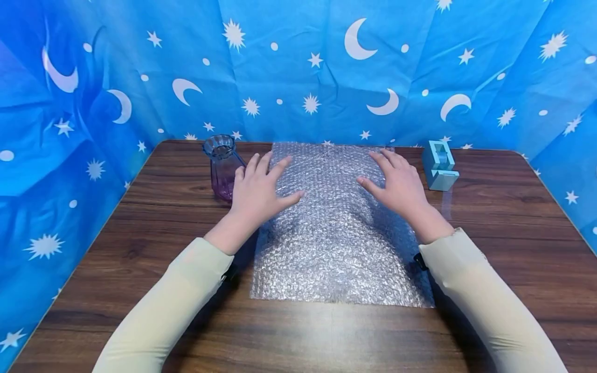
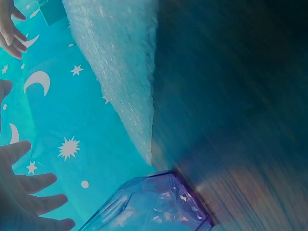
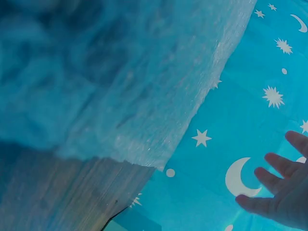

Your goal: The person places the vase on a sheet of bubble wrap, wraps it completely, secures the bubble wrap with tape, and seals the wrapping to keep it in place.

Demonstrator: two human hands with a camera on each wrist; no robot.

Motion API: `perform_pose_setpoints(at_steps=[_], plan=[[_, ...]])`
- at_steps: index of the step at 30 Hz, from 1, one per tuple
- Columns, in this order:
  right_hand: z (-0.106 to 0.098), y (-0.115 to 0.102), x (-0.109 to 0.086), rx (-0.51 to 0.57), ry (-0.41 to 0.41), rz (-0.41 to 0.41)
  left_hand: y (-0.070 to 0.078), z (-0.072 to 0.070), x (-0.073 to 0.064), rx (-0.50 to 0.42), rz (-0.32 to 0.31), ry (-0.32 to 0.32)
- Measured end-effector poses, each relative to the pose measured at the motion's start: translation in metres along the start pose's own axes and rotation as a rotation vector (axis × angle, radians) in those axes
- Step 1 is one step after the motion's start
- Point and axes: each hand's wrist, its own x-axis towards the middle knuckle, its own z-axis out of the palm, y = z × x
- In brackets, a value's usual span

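A sheet of bubble wrap lies spread on the wooden table, somewhat raised in gentle waves. Over its left edge is my left hand, fingers spread and holding nothing. My right hand is above the sheet's right side, its fingers also apart and nothing in them. Just left of my left hand stands a ribbed glass vase, blue at the top and purple below; its base also shows in the left wrist view as purple glass. The fingers of the right hand appear extended in the right wrist view.
A light teal tape dispenser stands at the back right, with a clear strip of tape trailing from it. Behind the brown wooden table hangs a blue cloth with white moons and stars.
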Motion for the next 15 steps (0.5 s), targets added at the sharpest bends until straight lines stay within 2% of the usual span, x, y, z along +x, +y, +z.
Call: perform_pose_setpoints(at_steps=[7, 15], plan=[[-0.001, 0.006, 0.0, 0.046, -0.015, -0.041, -0.007, -0.002, -0.007, 0.01, 0.048, 0.061], [-0.005, 0.007, 0.001, 0.044, -0.061, -0.08, -0.02, -0.007, -0.018, 0.006, 0.14, 0.192]])
